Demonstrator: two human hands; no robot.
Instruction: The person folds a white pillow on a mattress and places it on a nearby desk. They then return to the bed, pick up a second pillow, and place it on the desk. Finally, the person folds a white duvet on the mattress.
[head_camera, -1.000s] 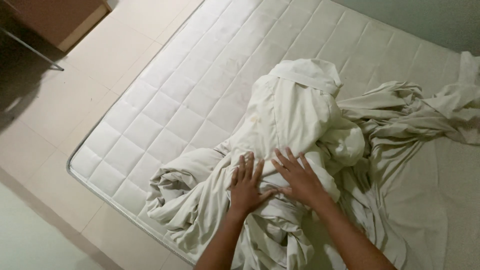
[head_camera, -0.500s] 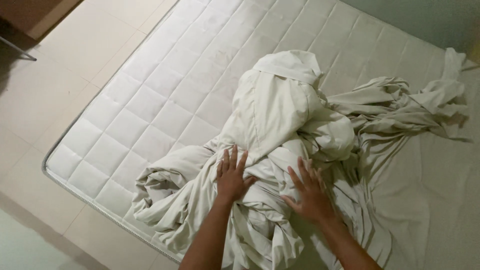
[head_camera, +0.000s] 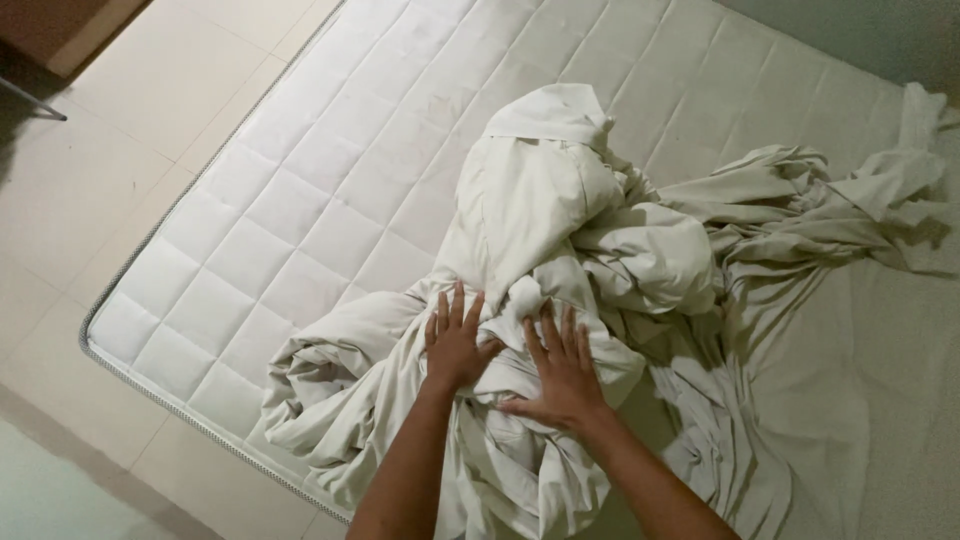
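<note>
Hands: left hand (head_camera: 455, 345), right hand (head_camera: 562, 372) flat on crumpled sheet (head_camera: 540, 220), mattress (head_camera: 300, 200).

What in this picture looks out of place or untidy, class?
The cream bedsheet lies bunched and twisted in a heap on the bare quilted mattress, not spread flat. Both hands, left hand and right hand, press flat on the heap.

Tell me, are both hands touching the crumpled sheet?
Touching. The head view shows the left hand and right hand pressed flat, fingers spread, on the crumpled sheet.
</note>
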